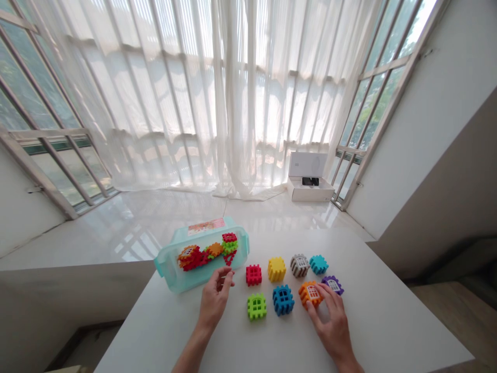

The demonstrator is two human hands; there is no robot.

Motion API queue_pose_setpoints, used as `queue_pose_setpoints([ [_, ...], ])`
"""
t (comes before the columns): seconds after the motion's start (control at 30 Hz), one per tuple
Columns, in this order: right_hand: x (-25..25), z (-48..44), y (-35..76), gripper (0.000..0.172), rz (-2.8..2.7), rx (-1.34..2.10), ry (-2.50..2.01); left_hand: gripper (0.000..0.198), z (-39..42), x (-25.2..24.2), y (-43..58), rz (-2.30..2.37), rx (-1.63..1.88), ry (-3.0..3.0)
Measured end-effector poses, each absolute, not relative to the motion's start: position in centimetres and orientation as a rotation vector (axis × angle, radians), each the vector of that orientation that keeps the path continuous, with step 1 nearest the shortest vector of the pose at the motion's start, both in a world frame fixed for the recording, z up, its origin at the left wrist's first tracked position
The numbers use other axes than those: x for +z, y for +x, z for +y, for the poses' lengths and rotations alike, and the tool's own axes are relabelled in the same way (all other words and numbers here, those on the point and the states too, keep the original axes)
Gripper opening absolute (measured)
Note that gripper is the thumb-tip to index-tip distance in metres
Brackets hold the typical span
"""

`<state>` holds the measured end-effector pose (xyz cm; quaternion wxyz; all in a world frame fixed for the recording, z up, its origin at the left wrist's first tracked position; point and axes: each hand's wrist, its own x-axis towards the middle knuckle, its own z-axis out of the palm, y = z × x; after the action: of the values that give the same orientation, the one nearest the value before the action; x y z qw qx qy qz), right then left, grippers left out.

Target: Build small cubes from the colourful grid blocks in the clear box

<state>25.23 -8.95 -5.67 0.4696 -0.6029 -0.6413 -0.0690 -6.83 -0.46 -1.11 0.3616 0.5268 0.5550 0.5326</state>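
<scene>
An orange plastic building block (pixel 309 294) with a little white window sits on the white surface (pixel 392 321), right under the person's right hand (pixel 330 324). The fingers (pixel 324 295) lie spread over its top and touch it, though whether they clamp it I can't tell. Just beyond it, almost touching the hand, is a purple block (pixel 333 284). A loose arrangement of others fills the space between the hands: a red block (pixel 253 275), a yellow block (pixel 276 269), a grey striped block (pixel 299 265) and a teal block (pixel 318 264) in a back row, with a lime green block (pixel 257 306) and a blue block (pixel 283 300) in front. The left hand (pixel 215 300) is over at the other side, its fingers (pixel 223 277) curled together around nothing visible, just beside a clear teal-tinted plastic box (pixel 236 248) holding a heap of more colourful pieces (pixel 202 255). Beyond the surface is a glossy floor (pixel 116 223) with a white open carton (pixel 310 176), and sheer white curtains (pixel 248 103) cover the windows.
</scene>
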Motion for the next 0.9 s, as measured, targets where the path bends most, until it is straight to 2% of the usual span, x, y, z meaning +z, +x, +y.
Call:
queue_pose_setpoints([
  [0.3,-5.8,-9.0,25.2,0.039,-1.570,-0.108,-1.489,0.045,-0.7,-1.2,-6.6,1.446,1.333,1.406],
  [0.53,-5.3,-9.4,24.9,0.056,-1.438,-0.090,-1.462,0.037,-0.5,-1.2,-7.1,1.525,1.387,1.513],
  [0.77,-5.4,-9.6,24.8,0.051,-1.403,-0.094,-1.428,0.032,2.1,-1.0,-10.2,1.900,1.581,1.886],
  [0.9,-5.5,-9.5,24.7,0.047,-1.402,-0.082,-1.413,0.042,4.7,-1.1,-12.6,2.225,1.381,2.017],
])
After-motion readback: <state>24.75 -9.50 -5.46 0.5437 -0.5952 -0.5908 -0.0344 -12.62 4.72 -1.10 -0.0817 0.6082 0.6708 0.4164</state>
